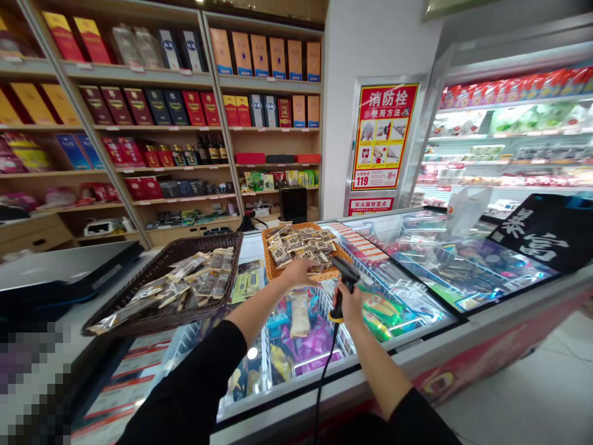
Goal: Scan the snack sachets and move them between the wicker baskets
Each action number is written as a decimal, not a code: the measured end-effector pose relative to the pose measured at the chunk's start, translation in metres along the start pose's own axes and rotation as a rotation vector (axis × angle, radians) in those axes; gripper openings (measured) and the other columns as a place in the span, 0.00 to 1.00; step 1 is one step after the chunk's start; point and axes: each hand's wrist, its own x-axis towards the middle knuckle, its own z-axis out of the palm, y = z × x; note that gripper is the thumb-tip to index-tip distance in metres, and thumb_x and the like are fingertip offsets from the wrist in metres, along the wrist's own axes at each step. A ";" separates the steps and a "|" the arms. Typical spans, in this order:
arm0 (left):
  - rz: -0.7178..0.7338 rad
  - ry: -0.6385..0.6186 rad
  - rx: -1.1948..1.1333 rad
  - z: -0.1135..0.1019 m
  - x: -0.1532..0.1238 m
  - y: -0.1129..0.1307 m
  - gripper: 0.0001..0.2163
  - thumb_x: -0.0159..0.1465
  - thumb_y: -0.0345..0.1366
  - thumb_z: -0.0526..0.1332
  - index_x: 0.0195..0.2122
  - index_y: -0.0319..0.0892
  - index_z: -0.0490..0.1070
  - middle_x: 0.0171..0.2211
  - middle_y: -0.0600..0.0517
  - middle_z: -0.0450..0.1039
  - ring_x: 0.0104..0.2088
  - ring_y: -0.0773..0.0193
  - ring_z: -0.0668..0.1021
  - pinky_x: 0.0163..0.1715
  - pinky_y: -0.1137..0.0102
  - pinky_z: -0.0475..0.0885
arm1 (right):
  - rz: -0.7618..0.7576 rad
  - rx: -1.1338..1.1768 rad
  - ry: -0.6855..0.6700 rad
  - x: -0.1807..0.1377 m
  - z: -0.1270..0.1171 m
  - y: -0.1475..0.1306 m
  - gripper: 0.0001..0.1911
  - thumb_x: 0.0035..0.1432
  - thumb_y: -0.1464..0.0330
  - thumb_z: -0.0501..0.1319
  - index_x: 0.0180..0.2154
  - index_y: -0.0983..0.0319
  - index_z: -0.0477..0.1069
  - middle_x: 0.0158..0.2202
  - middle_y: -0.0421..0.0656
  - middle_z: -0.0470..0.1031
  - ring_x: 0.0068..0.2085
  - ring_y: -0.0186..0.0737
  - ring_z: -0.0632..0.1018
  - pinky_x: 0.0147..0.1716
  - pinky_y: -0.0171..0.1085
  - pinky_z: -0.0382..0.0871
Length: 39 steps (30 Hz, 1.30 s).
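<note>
My right hand [351, 304] is wrapped round the grip of a black handheld barcode scanner [346, 275], whose cord hangs down the front of the freezer. Its head points up and to the left, beside an orange wicker basket [345, 254] of small wrapped snack packets [296, 242]. At the basket's front edge is my left hand [300, 273], its thumb and fingers apart, with nothing seen in it. Whether it touches the rim I cannot tell. A pale packaged item [299, 314] lies just below my hands on the freezer's glass top.
A dark brown wicker basket [162, 250] with more packets stands at the left. The glass-topped freezer [393, 355] spans the front, with colourful packs inside. A black printed bag or sheet [537, 232] lies at right. Boxed goods fill the back shelves [157, 77]; a lit fridge [509, 139] stands right.
</note>
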 end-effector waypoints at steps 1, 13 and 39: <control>0.001 0.003 0.027 0.004 0.001 0.001 0.24 0.48 0.45 0.70 0.47 0.46 0.77 0.44 0.49 0.79 0.44 0.54 0.78 0.41 0.70 0.70 | 0.003 -0.007 -0.003 -0.001 0.000 0.000 0.13 0.47 0.61 0.64 0.27 0.58 0.60 0.15 0.32 0.66 0.11 0.33 0.65 0.10 0.33 0.58; -0.495 0.242 -0.414 -0.047 -0.031 -0.046 0.13 0.62 0.47 0.57 0.32 0.42 0.70 0.22 0.54 0.69 0.25 0.64 0.76 0.24 0.72 0.71 | 0.028 -0.042 -0.032 -0.011 0.001 -0.006 0.13 0.46 0.60 0.64 0.28 0.59 0.63 0.15 0.33 0.67 0.12 0.33 0.66 0.11 0.33 0.59; -0.330 0.687 -0.821 -0.062 -0.100 -0.131 0.20 0.47 0.46 0.70 0.36 0.38 0.77 0.31 0.48 0.79 0.31 0.62 0.79 0.34 0.68 0.75 | -0.067 -0.259 -0.425 -0.068 0.081 0.028 0.13 0.51 0.57 0.63 0.28 0.59 0.64 0.12 0.32 0.64 0.12 0.33 0.65 0.14 0.33 0.59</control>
